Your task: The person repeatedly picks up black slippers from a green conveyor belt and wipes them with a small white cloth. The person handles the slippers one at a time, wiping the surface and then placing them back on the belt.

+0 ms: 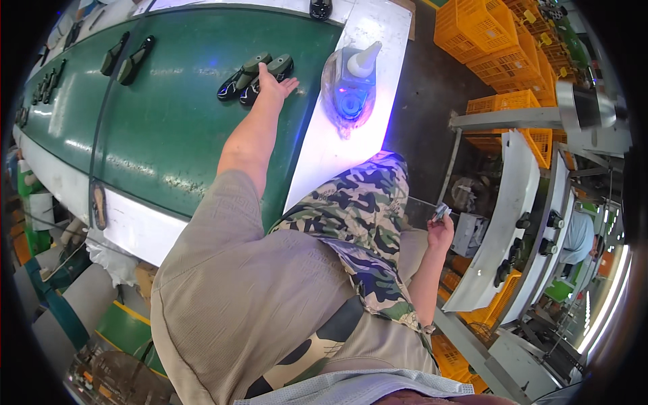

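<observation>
My left arm stretches out over the green conveyor belt (pixel 182 101). My left hand (pixel 275 85) is open, its fingers spread, next to a pair of glossy black shoes (pixel 233 82) with grey-green upper parts. The hand overlaps the right shoe, and I cannot tell if it touches it. Low on the right, away from the belt, my right hand (pixel 441 233) pinches a small silvery object (pixel 441 212), too small to name. On the white ledge (pixel 304 165) beside the belt stands a clear bluish container with a white cone-shaped nozzle (pixel 364 62), lit by violet light.
More black shoes (pixel 137 61) sit farther left on the belt, and a single insole-like piece (pixel 100 206) lies on its near white edge. Orange crates (pixel 476 30) are stacked at the far right. White shelves (pixel 503 223) with dark shoes stand right; a person in blue (pixel 578 237) is beyond.
</observation>
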`<state>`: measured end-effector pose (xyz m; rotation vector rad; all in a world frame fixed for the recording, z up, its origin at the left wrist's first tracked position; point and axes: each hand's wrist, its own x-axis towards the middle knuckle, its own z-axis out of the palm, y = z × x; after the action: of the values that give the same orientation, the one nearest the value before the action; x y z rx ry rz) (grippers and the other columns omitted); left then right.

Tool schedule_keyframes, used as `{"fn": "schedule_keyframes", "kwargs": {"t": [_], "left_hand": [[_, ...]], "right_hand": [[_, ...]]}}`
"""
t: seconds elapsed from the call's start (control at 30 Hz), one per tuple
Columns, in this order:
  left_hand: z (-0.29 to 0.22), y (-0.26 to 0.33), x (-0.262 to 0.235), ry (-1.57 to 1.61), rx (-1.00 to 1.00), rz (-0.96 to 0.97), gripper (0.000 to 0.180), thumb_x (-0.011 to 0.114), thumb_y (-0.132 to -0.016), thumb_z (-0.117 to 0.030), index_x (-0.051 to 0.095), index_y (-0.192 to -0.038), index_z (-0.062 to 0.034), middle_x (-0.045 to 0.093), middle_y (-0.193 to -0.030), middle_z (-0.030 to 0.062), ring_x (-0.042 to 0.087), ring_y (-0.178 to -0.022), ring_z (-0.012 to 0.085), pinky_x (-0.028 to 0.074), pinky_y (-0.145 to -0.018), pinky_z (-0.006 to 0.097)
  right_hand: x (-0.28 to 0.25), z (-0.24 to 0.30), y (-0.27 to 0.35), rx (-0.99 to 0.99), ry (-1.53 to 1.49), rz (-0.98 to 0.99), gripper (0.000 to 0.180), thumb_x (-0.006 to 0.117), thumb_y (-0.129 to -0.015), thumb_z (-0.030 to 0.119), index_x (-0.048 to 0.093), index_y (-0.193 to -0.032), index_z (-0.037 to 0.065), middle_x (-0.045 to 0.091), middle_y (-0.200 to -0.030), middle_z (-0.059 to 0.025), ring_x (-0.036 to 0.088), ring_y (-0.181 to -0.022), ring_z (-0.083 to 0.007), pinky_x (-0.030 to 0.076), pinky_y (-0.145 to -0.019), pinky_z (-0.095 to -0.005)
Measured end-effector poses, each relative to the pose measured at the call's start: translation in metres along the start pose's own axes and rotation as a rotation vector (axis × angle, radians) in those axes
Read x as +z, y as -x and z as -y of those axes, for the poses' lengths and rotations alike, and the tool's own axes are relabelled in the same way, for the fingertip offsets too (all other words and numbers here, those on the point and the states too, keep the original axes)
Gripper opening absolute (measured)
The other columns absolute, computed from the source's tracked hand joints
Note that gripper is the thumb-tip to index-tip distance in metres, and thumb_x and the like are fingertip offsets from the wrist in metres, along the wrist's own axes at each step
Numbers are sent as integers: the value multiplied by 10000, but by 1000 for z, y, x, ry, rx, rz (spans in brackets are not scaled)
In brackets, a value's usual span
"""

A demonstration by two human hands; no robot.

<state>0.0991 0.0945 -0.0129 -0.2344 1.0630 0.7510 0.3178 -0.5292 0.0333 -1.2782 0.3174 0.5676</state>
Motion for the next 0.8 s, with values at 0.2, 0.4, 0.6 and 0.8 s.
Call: {"fn": "schedule_keyframes", "kwargs": {"t": [0.2,0.4,0.6,0.8], "left_hand": [[-3,-26,37,58,59,-176,621,534,-923,-472,353,-1416,-140,371,-1462,111,364,-1342,360,354,-1068,579],[-4,-79,4,216,129,75,439,569,-906,-196,420,-1297,-64,471,-1323,160,472,-1233,370,440,-1008,567],[7,-13,-53,9,70,340,327,536,-897,-82,494,-1219,-39,571,-1212,168,582,-1110,348,479,-995,506],[5,53,-108,-472,121,775,416,625,-813,-38,530,-1218,-25,613,-1205,125,586,-1137,304,480,-982,472]], "right_hand": [[1,-1,7,42,44,-16,108,651,-865,185,619,-936,111,668,-847,-66,628,-769,-226,491,-667,-389],[13,5,5,10,14,2,103,656,-867,167,586,-900,100,648,-832,-77,615,-742,-224,478,-644,-372],[19,0,-6,29,8,67,117,652,-864,193,619,-938,109,662,-844,-64,632,-779,-203,497,-634,-369],[86,9,-16,55,83,63,166,682,-857,192,576,-928,86,636,-809,-65,613,-701,-205,481,-611,-335]]}}
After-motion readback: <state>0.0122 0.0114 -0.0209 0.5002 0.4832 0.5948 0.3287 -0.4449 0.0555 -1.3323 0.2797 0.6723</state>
